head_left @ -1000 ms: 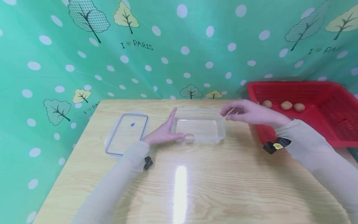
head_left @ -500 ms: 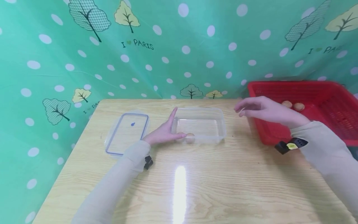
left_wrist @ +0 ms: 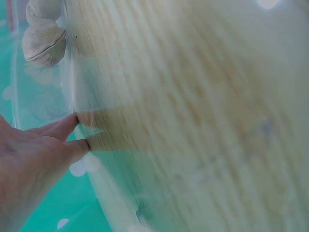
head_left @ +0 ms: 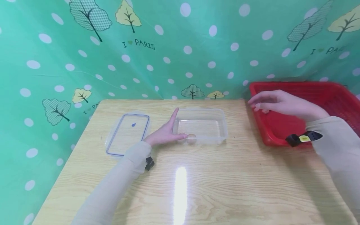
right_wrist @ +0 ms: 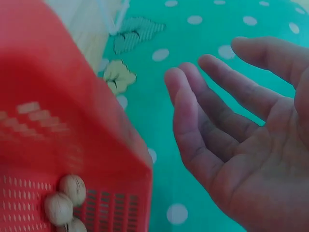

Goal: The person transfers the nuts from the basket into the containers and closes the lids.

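Head view: a clear, lidless plastic container [head_left: 200, 126] stands mid-table with one walnut [head_left: 191, 137] in its near-left corner. The left hand [head_left: 164, 133] rests straight-fingered against its left wall. The right hand [head_left: 281, 103] hovers over the red basket [head_left: 332, 93], fingers relaxed, empty.

Left wrist view: fingertips [left_wrist: 72, 121] touch the transparent wall; walnut [left_wrist: 43, 42] inside.

Right wrist view: fingers [right_wrist: 212, 121] spread, holding nothing; walnuts [right_wrist: 65, 200] lie in the basket [right_wrist: 58, 121].

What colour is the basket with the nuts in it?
The basket is red, seen best in the head view; the right hand hovers over it.
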